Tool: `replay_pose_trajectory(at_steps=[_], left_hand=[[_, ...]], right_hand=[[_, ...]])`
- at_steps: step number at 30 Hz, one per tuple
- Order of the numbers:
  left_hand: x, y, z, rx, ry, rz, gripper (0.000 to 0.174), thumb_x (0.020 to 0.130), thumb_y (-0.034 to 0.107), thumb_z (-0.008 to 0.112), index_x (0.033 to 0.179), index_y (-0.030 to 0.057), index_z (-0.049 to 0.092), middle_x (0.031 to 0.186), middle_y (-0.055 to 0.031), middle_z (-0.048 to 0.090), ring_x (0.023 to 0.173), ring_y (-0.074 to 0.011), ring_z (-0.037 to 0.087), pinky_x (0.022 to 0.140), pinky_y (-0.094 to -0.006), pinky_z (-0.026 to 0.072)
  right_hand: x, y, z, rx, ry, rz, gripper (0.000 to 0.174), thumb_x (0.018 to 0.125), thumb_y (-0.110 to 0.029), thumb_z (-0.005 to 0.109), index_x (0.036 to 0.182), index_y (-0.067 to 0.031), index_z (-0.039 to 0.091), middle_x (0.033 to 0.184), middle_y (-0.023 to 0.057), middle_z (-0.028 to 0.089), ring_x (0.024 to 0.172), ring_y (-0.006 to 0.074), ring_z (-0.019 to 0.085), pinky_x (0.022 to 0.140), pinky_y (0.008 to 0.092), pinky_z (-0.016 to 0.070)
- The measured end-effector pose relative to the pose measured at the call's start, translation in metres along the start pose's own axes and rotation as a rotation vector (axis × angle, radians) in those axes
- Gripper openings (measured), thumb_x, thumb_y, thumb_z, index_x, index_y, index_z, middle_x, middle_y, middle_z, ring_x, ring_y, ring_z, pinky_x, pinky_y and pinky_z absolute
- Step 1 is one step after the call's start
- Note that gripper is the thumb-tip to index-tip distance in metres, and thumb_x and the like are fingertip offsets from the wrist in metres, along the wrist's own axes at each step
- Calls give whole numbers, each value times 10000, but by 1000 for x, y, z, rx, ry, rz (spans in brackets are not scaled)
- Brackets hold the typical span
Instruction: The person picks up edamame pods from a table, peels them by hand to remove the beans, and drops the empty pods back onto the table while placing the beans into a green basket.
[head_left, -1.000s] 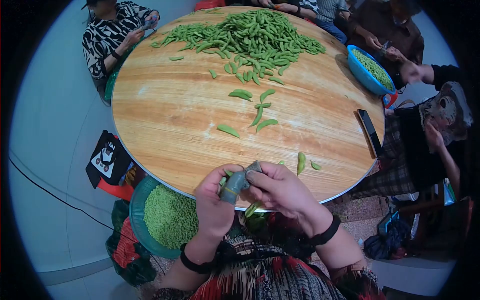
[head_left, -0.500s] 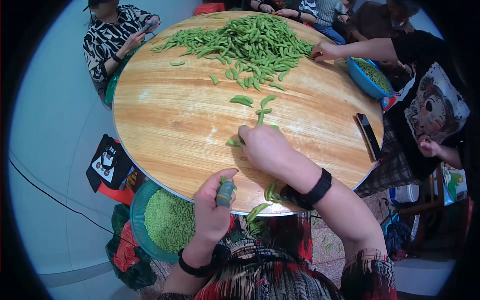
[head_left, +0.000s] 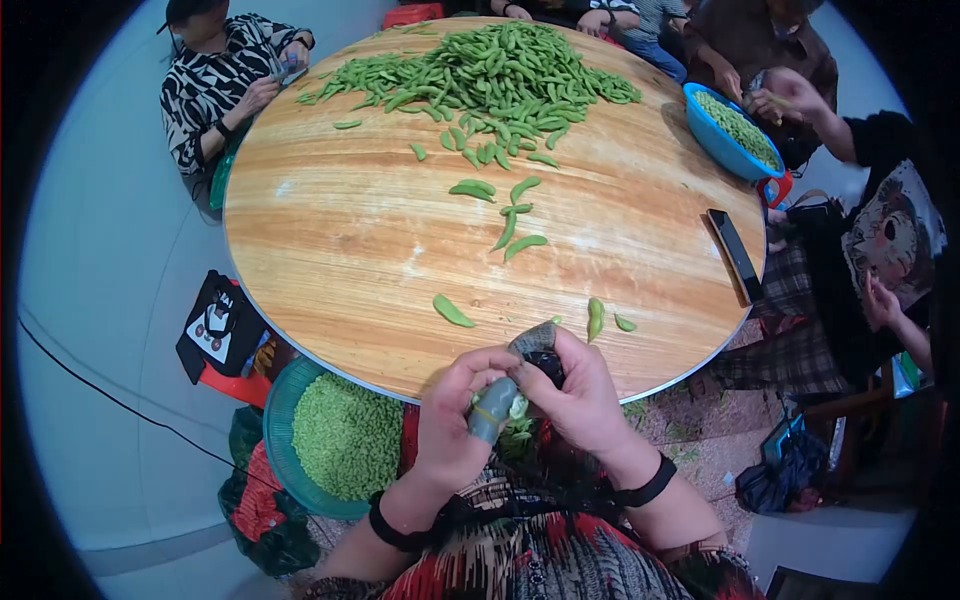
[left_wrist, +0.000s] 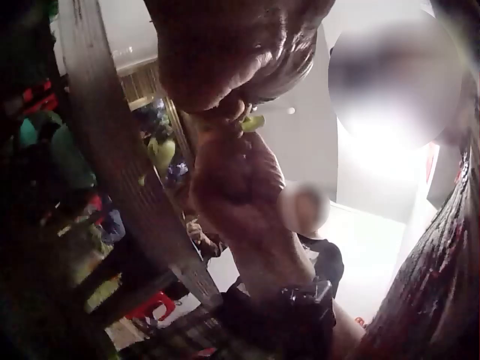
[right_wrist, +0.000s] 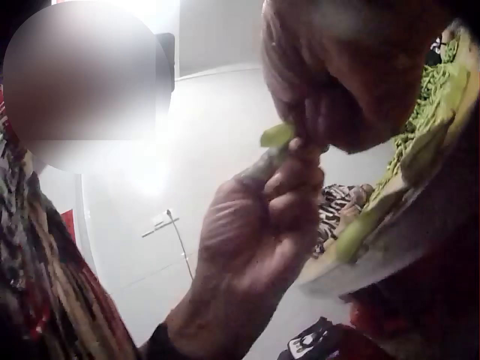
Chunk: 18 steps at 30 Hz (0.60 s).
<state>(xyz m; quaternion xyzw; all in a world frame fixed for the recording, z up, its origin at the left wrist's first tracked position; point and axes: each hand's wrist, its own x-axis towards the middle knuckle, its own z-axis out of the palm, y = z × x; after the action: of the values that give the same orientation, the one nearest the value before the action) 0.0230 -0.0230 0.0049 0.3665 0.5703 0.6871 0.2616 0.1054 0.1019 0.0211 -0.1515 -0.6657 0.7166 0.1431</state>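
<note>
My two hands meet just past the near edge of the round wooden table (head_left: 330, 250). My left hand (head_left: 490, 402) wears a grey cover on its thumb, and my right hand (head_left: 540, 368) has a grey cover on a fingertip. Both pinch one green bean pod (head_left: 517, 405) between them. The right wrist view shows the bean pod (right_wrist: 277, 135) sticking out from the pinching fingers. In the left wrist view only a bit of the bean pod (left_wrist: 253, 122) shows. A loose pod (head_left: 452, 311) lies on the table just ahead of my hands.
A big pile of pods (head_left: 490, 70) covers the far side, with scattered pods (head_left: 512, 228) mid-table. A teal basket (head_left: 278, 400) of shelled beans sits below the edge at my left. A blue basin (head_left: 705, 135) and a phone (head_left: 735, 255) are at right. Other people sit around.
Half a second ago my right hand reached out over the loose pods mid-table. It has come back to the left hand, and both now pinch a pod. One loose pod lies nearer me.
</note>
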Motion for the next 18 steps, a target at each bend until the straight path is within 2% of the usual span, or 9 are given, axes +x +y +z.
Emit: replay_pose_trajectory(at_steps=[3,5,7,9,11,12,14,16,18], left_hand=[[4,-2,-8,-158,163,-165,298,847,-15,484,1145,-14,474,813,-21,562,587,-30,444,470,-141,327],[11,0,-26,-235,312,-208,289,852,-9,480,1140,-18,492,811,-16,557,568,-27,419,447,-140,302],[15,5,-41,-358,473,-198,279,839,-6,502,1116,-24,533,813,-14,554,578,-26,417,437,-144,299],[16,3,-46,-354,457,-207,271,830,-14,509,1096,-23,556,817,-15,549,587,-25,414,439,-148,292],[16,2,-48,-351,444,-215,263,821,-21,516,1077,-22,578,820,-15,545,596,-25,411,440,-152,285],[16,1,-48,-111,419,-189,263,807,-7,565,1068,-1,599,824,-11,545,647,-56,457,512,-182,348],[18,1,-46,118,379,-165,266,793,8,613,1058,21,619,827,-7,545,698,-88,502,583,-211,412],[19,2,-42,498,264,57,318,757,21,649,1073,32,621,819,-35,547,727,-133,521,665,-255,436],[19,9,-34,493,240,36,325,745,29,658,1068,26,620,811,-48,544,732,-139,524,668,-259,437]], right_hand=[[1,1,-5,-147,104,-132,142,856,-123,593,893,8,552,737,29,577,662,97,542,631,245,452],[6,-20,-22,-279,-680,-100,201,844,-167,617,884,23,565,703,103,592,658,167,581,658,284,463],[25,-32,-13,-403,-669,-144,245,832,-211,616,862,29,575,681,170,597,682,233,618,662,338,478],[51,-36,3,-980,-188,-238,217,818,-227,618,851,-14,591,727,179,621,675,330,616,624,384,485],[74,-20,15,-1125,-183,-254,223,807,-230,618,834,-10,587,710,191,612,661,359,602,603,409,477],[81,-14,18,-1269,-177,-269,229,797,-232,618,818,-7,583,693,204,603,647,387,588,582,435,470],[85,-12,18,-1247,-140,-260,226,795,-219,613,825,2,582,664,203,588,625,360,592,574,420,463],[83,-13,12,-1232,-103,-254,223,793,-206,608,833,12,581,635,202,572,604,333,596,565,405,456],[72,-14,6,-657,-150,-166,199,764,-181,585,811,13,593,622,161,599,554,268,602,504,368,446]])
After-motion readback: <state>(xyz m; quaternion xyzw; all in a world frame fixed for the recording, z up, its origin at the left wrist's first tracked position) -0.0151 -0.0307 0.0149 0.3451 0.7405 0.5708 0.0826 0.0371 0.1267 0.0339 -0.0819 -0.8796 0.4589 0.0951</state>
